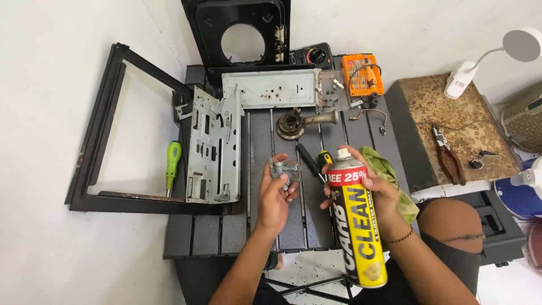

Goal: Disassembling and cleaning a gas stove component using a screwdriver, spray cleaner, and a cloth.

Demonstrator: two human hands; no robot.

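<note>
Tall yellow-and-black aerosol spray can [358, 223]: clasped in right hand [381, 195], grip closed around its upper body; long axis near upright, white nozzle topmost, above dark slatted metal table [226, 231]. Small grey metal valve fitting [282, 169]: pinched in left hand [275, 197] fingers, beside the can.

looks like a small home fix-it spot on a white floor. taken-apart metal parts [214, 146] lie on a dark panel [282, 226], w/ a green screwdriver [172, 164] far left, pliers [449, 155] right & an orange bit box [362, 74] at the far end.
</note>
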